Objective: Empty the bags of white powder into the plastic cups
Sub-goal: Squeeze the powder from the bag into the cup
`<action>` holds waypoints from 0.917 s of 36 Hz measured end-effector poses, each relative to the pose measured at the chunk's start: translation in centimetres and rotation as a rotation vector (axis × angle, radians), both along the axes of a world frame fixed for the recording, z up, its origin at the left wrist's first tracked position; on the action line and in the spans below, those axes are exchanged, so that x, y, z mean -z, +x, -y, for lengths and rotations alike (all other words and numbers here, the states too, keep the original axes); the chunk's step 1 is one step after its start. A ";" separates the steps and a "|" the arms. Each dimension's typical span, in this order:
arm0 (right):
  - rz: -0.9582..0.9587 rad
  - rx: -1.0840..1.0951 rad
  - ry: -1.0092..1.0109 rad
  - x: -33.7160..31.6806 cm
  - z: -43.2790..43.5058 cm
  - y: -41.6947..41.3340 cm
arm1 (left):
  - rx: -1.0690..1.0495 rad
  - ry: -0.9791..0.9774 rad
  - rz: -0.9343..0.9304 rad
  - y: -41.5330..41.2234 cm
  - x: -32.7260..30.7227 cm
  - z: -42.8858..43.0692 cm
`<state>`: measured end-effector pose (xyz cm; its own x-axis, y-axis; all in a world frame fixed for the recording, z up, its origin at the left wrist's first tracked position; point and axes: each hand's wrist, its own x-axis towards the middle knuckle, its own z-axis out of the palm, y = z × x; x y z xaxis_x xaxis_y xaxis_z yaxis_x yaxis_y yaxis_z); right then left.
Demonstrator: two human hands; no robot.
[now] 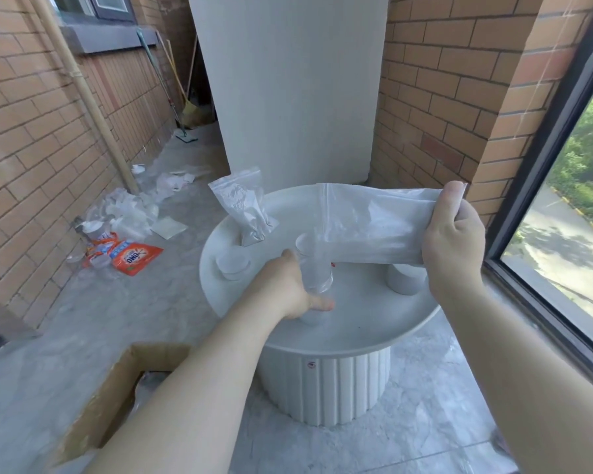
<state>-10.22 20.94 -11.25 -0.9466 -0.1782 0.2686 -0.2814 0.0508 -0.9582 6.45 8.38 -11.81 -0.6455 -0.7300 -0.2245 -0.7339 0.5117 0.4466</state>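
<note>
On a round white table (356, 323), my left hand (288, 289) grips a clear plastic cup (317, 278) together with the mouth of a clear bag of white powder (367, 224). My right hand (454, 241) holds the bag's far end lifted to the right, so the bag slopes down into the cup. A second bag of powder (243, 206) stands upright in another cup at the table's far left. A cup filled with powder (233, 265) sits at the left, and one more cup (404, 278) stands under the held bag.
An open cardboard box (124, 388) lies on the floor at lower left. Crumpled plastic bags (127, 210) and an orange detergent packet (134, 256) litter the floor by the brick wall. A white pillar (295, 90) rises behind the table; a window (569, 200) is at right.
</note>
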 end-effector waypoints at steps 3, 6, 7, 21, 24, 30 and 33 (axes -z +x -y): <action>-0.036 -0.003 0.021 0.0 0.1 0.0 | 0.000 -0.030 0.096 0.1 -1.2 -0.2; -0.065 -0.011 0.051 -0.4 0.1 0.0 | 0.007 -0.127 0.195 0.7 -3.5 -1.0; -0.074 -0.014 0.058 -0.5 0.1 0.0 | 0.030 -0.143 0.200 0.8 -4.0 -1.3; -0.203 -0.049 0.119 -1.2 0.6 0.2 | -0.083 0.911 -0.620 -4.1 3.3 -7.4; -0.234 -0.070 0.128 -1.1 0.4 0.7 | -0.194 1.204 -0.825 -5.1 3.4 -8.0; -0.264 -0.102 0.141 -1.0 0.5 1.2 | -0.384 1.469 -1.091 -6.0 2.7 -7.5; -0.270 -0.104 0.147 -0.8 0.5 1.4 | -0.395 1.503 -1.147 -5.9 2.4 -7.5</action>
<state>-8.82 20.41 -10.41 -0.8195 -0.3256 0.4716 -0.5353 0.1411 -0.8328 0.51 15.92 -14.16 -0.7908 -0.4911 -0.3654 0.2240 -0.7877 0.5739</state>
